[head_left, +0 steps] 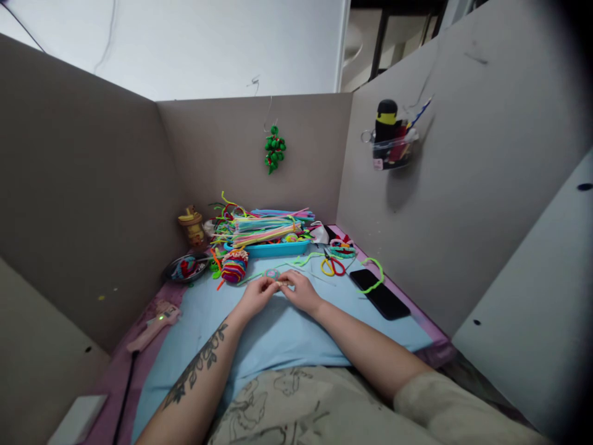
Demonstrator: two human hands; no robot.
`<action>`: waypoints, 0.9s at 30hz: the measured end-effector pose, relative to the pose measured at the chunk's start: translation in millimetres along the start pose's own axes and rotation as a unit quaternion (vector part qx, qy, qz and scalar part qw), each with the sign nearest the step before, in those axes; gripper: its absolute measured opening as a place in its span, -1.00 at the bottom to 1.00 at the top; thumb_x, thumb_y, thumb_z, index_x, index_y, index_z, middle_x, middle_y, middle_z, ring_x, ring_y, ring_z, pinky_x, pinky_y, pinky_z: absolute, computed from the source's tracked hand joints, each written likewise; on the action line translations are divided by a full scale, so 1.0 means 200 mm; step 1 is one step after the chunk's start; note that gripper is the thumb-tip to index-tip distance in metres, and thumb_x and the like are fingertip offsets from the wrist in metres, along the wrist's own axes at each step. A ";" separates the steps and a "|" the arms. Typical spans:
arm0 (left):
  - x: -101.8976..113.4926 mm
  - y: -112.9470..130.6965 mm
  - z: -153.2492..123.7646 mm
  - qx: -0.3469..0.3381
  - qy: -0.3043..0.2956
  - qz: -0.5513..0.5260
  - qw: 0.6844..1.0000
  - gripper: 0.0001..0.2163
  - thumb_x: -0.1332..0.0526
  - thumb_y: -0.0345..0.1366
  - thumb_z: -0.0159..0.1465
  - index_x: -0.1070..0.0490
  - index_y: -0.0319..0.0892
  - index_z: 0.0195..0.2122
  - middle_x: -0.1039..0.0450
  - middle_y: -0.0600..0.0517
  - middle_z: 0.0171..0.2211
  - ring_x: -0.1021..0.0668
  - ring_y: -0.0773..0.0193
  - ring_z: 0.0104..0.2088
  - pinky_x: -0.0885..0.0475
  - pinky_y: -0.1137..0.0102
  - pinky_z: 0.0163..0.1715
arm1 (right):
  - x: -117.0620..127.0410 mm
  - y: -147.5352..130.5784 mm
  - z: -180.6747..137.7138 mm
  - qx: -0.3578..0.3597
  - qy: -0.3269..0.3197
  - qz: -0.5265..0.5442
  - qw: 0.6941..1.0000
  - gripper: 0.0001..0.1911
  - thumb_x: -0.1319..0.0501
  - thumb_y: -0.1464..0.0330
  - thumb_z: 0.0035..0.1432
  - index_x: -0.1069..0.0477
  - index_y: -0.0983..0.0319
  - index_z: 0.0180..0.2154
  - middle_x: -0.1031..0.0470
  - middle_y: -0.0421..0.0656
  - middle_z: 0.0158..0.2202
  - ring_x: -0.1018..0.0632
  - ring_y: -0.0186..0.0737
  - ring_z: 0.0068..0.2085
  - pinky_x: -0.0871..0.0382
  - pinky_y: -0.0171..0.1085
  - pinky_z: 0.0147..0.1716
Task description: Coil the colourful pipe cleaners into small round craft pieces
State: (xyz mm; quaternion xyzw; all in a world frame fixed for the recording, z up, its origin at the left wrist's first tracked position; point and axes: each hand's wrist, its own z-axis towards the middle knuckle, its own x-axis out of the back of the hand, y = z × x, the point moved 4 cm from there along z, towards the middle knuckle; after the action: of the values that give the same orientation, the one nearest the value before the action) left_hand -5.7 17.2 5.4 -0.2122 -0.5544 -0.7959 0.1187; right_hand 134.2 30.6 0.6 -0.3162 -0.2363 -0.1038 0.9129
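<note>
My left hand (257,295) and my right hand (300,290) meet over the light blue mat (278,334), fingers pinched together on a thin light green pipe cleaner (281,282). The wire runs from between my fingertips back toward a small coiled piece (271,273) just beyond my hands. Both hands rest low on the mat, thumbs and forefingers closed on the wire.
A blue tray (269,248) piled with coloured pipe cleaners stands at the back. Red and yellow scissors (332,266), a black phone (380,293), a striped woolly ball (234,266), a metal dish (185,269) and a pink glue gun (155,322) lie around. Cardboard walls close in on three sides.
</note>
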 end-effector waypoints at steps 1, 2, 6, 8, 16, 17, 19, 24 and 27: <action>0.00 0.00 0.00 0.000 0.000 0.001 1.000 -0.75 -0.13 -0.14 0.14 -0.41 -0.26 -0.45 -0.34 0.09 -0.58 -0.35 0.35 -0.53 -0.22 0.48 -0.51 | 0.00 0.00 0.00 -0.002 0.002 -0.002 1.000 -0.87 -0.16 0.47 0.05 -0.39 0.22 -0.29 -0.43 -0.15 -0.36 -0.43 -0.21 -0.27 -0.31 -0.26 -0.25; 0.00 0.00 0.00 -0.001 0.001 0.003 1.000 -0.75 -0.14 -0.15 0.13 -0.41 -0.26 -0.45 -0.35 0.08 -0.57 -0.36 0.35 -0.52 -0.23 0.48 -0.50 | 0.00 0.00 0.00 -0.001 0.001 -0.002 1.000 -0.87 -0.16 0.47 0.05 -0.39 0.22 -0.30 -0.43 -0.15 -0.36 -0.43 -0.21 -0.27 -0.31 -0.26 -0.25; 0.00 -0.02 0.00 -0.004 0.007 0.024 1.000 -0.77 -0.12 -0.18 0.13 -0.40 -0.25 -0.47 -0.34 0.09 -0.57 -0.35 0.34 -0.52 -0.21 0.47 -0.50 | -0.01 -0.01 0.00 0.006 -0.004 0.003 1.000 -0.84 -0.16 0.47 0.04 -0.38 0.22 -0.26 -0.44 -0.15 -0.34 -0.43 -0.22 -0.26 -0.31 -0.26 -0.24; -0.01 -0.02 0.00 -0.008 0.006 0.031 0.999 -0.78 -0.10 -0.19 0.14 -0.40 -0.25 -0.48 -0.33 0.09 -0.58 -0.34 0.34 -0.53 -0.19 0.48 -0.51 | -0.01 -0.02 0.00 0.006 -0.005 0.005 1.000 -0.82 -0.16 0.47 0.03 -0.37 0.22 -0.25 -0.44 -0.14 -0.33 -0.44 -0.22 -0.25 -0.32 -0.26 -0.24; 0.02 -0.02 0.00 0.013 0.020 -0.016 1.000 -0.78 -0.13 -0.17 0.12 -0.37 -0.25 -0.48 -0.27 0.12 -0.61 -0.28 0.39 -0.56 -0.15 0.50 -0.55 | -0.01 0.00 0.00 -0.009 0.001 0.031 0.999 -0.72 -0.19 0.44 0.01 -0.34 0.21 -0.16 -0.44 -0.12 -0.24 -0.45 -0.22 -0.23 -0.34 -0.26 -0.26; 0.02 -0.03 0.00 0.020 0.024 -0.024 0.999 -0.77 -0.14 -0.16 0.12 -0.37 -0.25 -0.48 -0.25 0.13 -0.62 -0.27 0.40 -0.57 -0.14 0.51 -0.57 | 0.00 0.01 0.00 -0.018 0.010 0.037 0.999 -0.70 -0.20 0.44 0.00 -0.33 0.22 -0.16 -0.43 -0.11 -0.23 -0.45 -0.23 -0.24 -0.35 -0.28 -0.30; 0.03 -0.03 0.01 0.031 0.031 -0.037 0.998 -0.75 -0.14 -0.14 0.11 -0.36 -0.25 -0.47 -0.23 0.15 -0.63 -0.26 0.41 -0.59 -0.12 0.51 -0.59 | 0.02 0.03 0.01 -0.041 0.032 0.047 0.998 -0.68 -0.20 0.44 -0.02 -0.33 0.23 -0.15 -0.42 -0.11 -0.22 -0.45 -0.25 -0.27 -0.35 -0.32 -0.38; 0.03 -0.02 0.01 0.005 0.027 -0.046 0.999 -0.73 -0.18 -0.10 0.11 -0.37 -0.26 -0.43 -0.32 0.11 -0.56 -0.32 0.39 -0.54 -0.19 0.50 -0.54 | 0.03 0.03 0.02 -0.041 0.021 0.061 0.997 -0.75 -0.21 0.41 0.01 -0.40 0.21 -0.19 -0.45 -0.12 -0.27 -0.45 -0.27 -0.30 -0.35 -0.34 -0.40; 0.02 -0.02 0.00 -0.006 0.019 -0.064 0.998 -0.72 -0.20 -0.11 0.10 -0.39 -0.26 -0.35 -0.40 0.06 -0.48 -0.39 0.35 -0.47 -0.28 0.47 -0.46 | 0.02 0.02 0.02 -0.028 0.011 0.053 0.998 -0.85 -0.19 0.40 0.07 -0.44 0.20 -0.26 -0.46 -0.15 -0.36 -0.45 -0.27 -0.33 -0.34 -0.32 -0.36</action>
State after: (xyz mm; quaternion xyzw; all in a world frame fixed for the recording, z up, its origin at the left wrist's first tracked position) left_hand -10.9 19.2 4.9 -0.1624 -0.5601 -0.8087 0.0768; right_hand 137.8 36.5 2.3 -0.3530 -0.2062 -0.0649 0.9103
